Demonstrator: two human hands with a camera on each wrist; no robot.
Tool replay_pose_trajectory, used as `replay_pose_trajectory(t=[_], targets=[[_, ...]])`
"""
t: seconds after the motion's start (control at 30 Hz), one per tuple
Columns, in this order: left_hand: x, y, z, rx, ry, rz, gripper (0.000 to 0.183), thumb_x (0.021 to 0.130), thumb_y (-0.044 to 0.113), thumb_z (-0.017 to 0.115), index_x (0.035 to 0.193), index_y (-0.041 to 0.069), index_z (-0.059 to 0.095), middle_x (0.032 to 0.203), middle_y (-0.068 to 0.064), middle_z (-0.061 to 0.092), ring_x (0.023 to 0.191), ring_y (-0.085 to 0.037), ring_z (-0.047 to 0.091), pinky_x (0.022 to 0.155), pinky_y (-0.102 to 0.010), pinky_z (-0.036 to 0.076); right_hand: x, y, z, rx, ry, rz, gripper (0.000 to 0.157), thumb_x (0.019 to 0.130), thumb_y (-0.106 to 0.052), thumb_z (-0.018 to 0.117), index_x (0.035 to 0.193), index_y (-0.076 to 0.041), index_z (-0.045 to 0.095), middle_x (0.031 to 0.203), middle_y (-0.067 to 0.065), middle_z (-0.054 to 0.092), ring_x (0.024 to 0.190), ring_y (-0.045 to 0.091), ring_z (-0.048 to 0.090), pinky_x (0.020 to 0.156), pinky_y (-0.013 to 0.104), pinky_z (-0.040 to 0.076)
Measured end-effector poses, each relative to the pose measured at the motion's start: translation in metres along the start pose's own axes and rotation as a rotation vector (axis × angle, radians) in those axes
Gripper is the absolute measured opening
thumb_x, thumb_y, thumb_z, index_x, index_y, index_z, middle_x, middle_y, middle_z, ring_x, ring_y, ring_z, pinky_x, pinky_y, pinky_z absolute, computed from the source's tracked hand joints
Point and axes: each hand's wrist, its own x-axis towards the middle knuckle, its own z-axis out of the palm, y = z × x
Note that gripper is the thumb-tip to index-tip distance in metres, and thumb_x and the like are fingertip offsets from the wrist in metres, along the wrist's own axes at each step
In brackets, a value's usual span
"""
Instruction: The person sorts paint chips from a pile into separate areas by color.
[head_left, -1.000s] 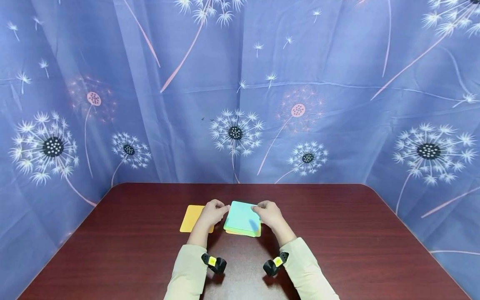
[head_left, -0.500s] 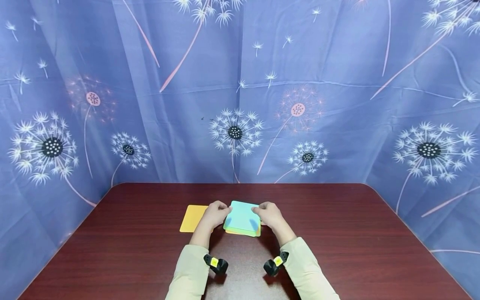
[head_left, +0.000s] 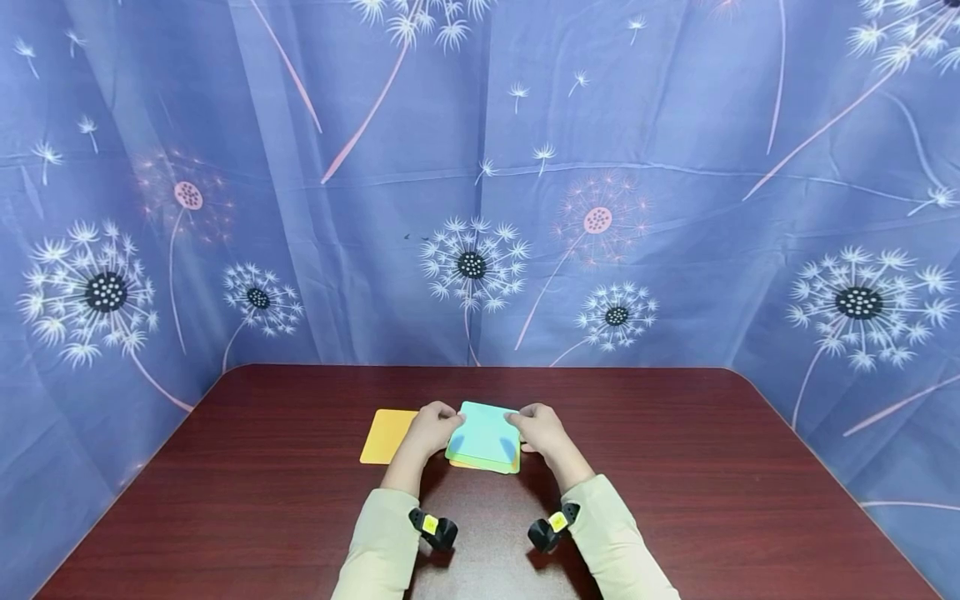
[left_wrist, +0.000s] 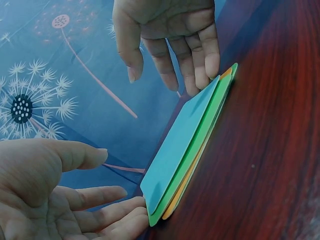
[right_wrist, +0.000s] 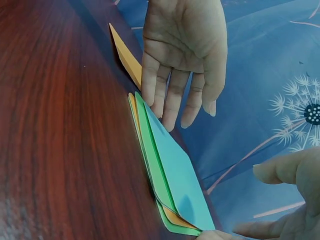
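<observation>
Left wrist view had the left hand [left_wrist: 55, 197] and right hand [left_wrist: 172, 25] with fingers loosely extended, thumbs apart, touching opposite sides of the card stack [left_wrist: 175, 147] on the bench [left_wrist: 270, 150]. It was staggered, so imo pushing lopsidedly could've skewed it even worse.

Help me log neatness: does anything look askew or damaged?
Yes, the card stack between the left hand and right hand is askew: green edges and orange edges stick out unevenly beneath the blue top card. A separate orange card lies apart, beside the left hand. No damage shows.
</observation>
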Motion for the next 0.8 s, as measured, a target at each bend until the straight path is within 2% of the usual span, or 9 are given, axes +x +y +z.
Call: replay_pose_trajectory(t=[0.23, 0.4, 0.5, 0.57, 0.8], targets=[[-0.0024, 0.0002, -0.0018, -0.01, 0.013, 0.028, 0.032, 0.093, 0.026, 0.059, 0.11, -0.002, 0.06, 0.107, -0.017, 0.061, 0.097, -0.031, 0.058, 0.082, -0.047, 0.048, 0.0001, -0.0002, -0.001, 0.067, 0.01, 0.017, 0.059, 0.096, -0.023, 0.053, 0.136, 0.015, 0.033, 0.126, 0.033, 0.049, 0.107, 0.041, 0.06, 0.078, 0.042, 0.056], [-0.0021, -0.0017, -0.002, -0.016, 0.025, 0.053, 0.035, 0.094, 0.03, 0.058, 0.108, -0.001, 0.06, 0.105, -0.017, 0.061, 0.094, -0.031, 0.058, 0.078, -0.045, 0.049, 0.0011, -0.0008, -0.0015, 0.1, 0.012, 0.016, 0.059, 0.096, -0.022, 0.053, 0.137, 0.014, 0.032, 0.127, 0.033, 0.049, 0.108, 0.041, 0.059, 0.08, 0.042, 0.055], [-0.0017, -0.0008, -0.0013, -0.03, 0.034, 0.039, 0.033, 0.094, 0.028, 0.057, 0.109, -0.001, 0.06, 0.105, -0.017, 0.061, 0.093, -0.03, 0.058, 0.078, -0.044, 0.049, 0.0014, -0.0014, -0.0009, 0.114, 0.022, 0.0, 0.056, 0.096, -0.02, 0.054, 0.137, 0.012, 0.034, 0.127, 0.033, 0.049, 0.108, 0.041, 0.06, 0.082, 0.042, 0.055], [-0.0024, 0.0013, -0.001, -0.063, 0.03, 0.005, 0.03, 0.094, 0.024, 0.058, 0.11, -0.001, 0.06, 0.108, -0.017, 0.06, 0.095, -0.03, 0.059, 0.08, -0.044, 0.05, 0.0014, -0.0019, 0.0, 0.127, 0.035, -0.009, 0.055, 0.095, -0.019, 0.055, 0.136, 0.011, 0.035, 0.127, 0.032, 0.049, 0.106, 0.039, 0.06, 0.083, 0.042, 0.054], [-0.0037, 0.0028, -0.0004, -0.133, 0.01, -0.035, 0.03, 0.096, 0.024, 0.055, 0.114, 0.0, 0.057, 0.114, -0.018, 0.057, 0.1, -0.03, 0.058, 0.079, -0.043, 0.053, 0.0019, -0.0016, 0.0029, 0.184, 0.068, -0.026, 0.053, 0.094, -0.017, 0.056, 0.136, 0.01, 0.036, 0.123, 0.029, 0.05, 0.095, 0.031, 0.059, 0.085, 0.044, 0.052]])
